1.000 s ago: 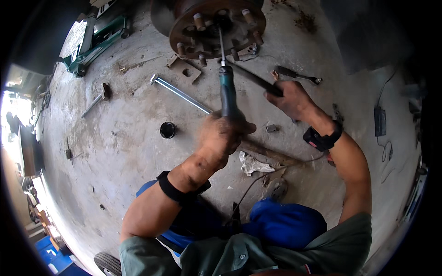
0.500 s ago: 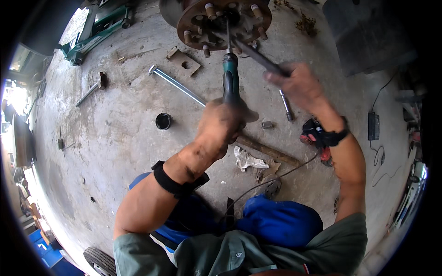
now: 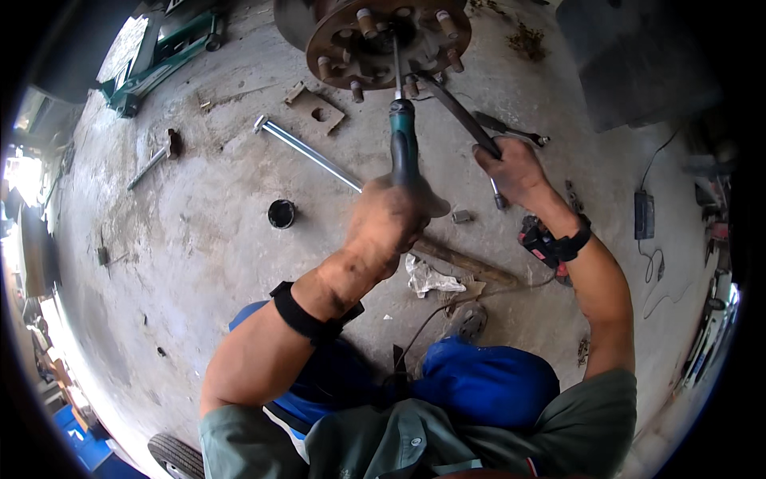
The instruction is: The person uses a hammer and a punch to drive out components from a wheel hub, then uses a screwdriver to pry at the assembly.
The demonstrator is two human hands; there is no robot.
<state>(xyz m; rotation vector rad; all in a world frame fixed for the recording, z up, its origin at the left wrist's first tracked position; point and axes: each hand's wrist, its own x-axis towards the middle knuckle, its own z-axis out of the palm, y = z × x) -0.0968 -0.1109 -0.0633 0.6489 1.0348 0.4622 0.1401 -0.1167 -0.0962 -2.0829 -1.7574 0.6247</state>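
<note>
My left hand (image 3: 387, 215) is wrapped around the green-and-black handle of a screwdriver (image 3: 404, 148). Its metal shaft points away from me into the central opening of a rusty wheel hub (image 3: 331, 52) with studs around its flange. A dark metal bar (image 3: 453, 107) is gripped by my right hand (image 3: 517, 172), to the right of the screwdriver. The bar's far end is close to the hub's near edge; whether it touches, I cannot tell. Beneath my left hand a wooden handle (image 3: 471, 262) lies on the floor, its other end hidden.
On the floor lie a long shiny bar (image 3: 307, 152), a metal plate with a hole (image 3: 319, 112), a black cup-shaped part (image 3: 281, 213), a hammer (image 3: 155, 160), crumpled paper (image 3: 431, 277) and a red-and-black power tool (image 3: 538, 243). A green jack (image 3: 163, 68) stands far left.
My right hand has come back toward me with the bar, whose far end has shifted away from the screwdriver shaft to the right. The left hand and screwdriver have barely moved.
</note>
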